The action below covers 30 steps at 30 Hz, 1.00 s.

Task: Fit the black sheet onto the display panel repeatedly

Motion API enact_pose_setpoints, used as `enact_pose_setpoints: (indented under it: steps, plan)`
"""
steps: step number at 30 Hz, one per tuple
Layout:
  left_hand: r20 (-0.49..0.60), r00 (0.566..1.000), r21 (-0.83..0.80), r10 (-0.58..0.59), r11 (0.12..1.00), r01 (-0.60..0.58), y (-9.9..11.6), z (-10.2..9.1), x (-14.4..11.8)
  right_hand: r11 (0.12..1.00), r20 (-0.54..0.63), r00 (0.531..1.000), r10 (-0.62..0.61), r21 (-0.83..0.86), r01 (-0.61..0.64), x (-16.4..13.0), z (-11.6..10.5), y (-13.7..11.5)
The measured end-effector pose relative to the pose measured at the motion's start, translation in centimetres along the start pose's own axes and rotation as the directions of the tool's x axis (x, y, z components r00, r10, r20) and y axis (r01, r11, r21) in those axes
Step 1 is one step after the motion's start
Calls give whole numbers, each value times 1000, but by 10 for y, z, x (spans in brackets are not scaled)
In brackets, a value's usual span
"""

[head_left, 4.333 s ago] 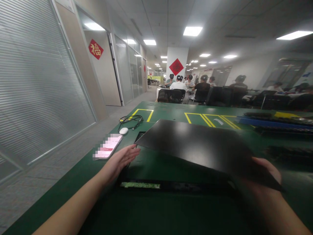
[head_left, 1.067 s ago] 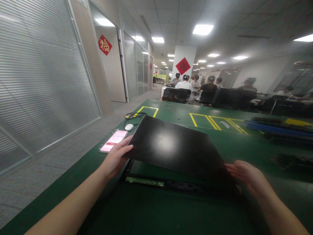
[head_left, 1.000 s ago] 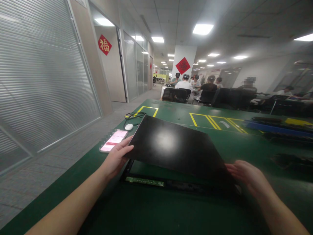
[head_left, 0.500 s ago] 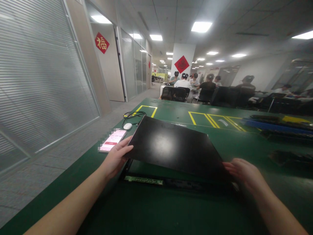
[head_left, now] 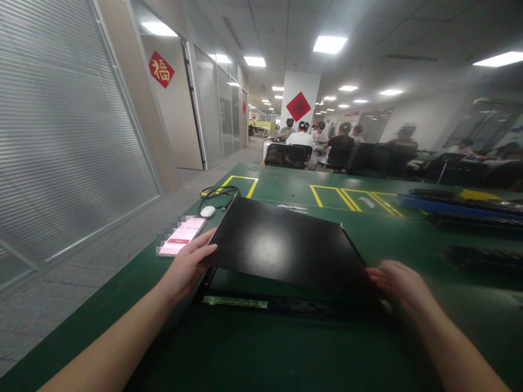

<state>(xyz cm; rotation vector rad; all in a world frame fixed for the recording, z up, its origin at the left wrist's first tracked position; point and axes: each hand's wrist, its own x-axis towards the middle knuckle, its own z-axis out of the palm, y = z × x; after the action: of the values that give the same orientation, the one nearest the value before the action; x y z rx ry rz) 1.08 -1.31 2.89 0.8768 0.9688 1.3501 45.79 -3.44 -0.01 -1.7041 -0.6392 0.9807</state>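
Between my hands is a thin, glossy black display panel (head_left: 281,245), tilted above the table, a ceiling light mirrored in its face. My left hand (head_left: 188,265) is closed on its left edge, thumb on top and the fingers beneath. At the right edge my right hand (head_left: 398,283) pinches the panel, its fingertips partly hidden. Below the near side shows a dark frame (head_left: 310,306) with a narrow green circuit board (head_left: 235,302) along it. Whether the frame is joined to the panel I cannot tell.
The green table (head_left: 229,354) bears yellow tape marks (head_left: 341,199). On the left lie a lit phone (head_left: 182,237), a white mouse (head_left: 208,212) and a coiled black cable (head_left: 218,196). Dark parts lie near a blue tray (head_left: 433,206) at right. Several people sit at tables behind.
The view has turned slightly, so the whole scene sits a little further left. Both hands keep their hold on the panel, which stays at nearly the same tilt.
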Motion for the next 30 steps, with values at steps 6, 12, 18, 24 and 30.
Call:
enact_pose_setpoints:
  steps: [6,12,18,24,30]
  plan:
    - [-29,1000,-12,-12,1000,11,0,0,1,1000,22,1000,-9,-16,9,3,-1,1]
    - [-29,999,-20,-23,1000,22,0,2,0,999,-28,999,-33,-40,32,4,0,3]
    - [-46,999,-40,-27,999,26,0,3,0,998,-24,999,-34,-53,32,4,1,4]
    - [-42,998,-55,-40,998,37,-1,0,2,997,-19,999,-50,-64,49,6,-1,6]
    - [-24,998,-44,-50,998,49,-2,1,1,998,3,999,-55,-35,55,14,-4,11]
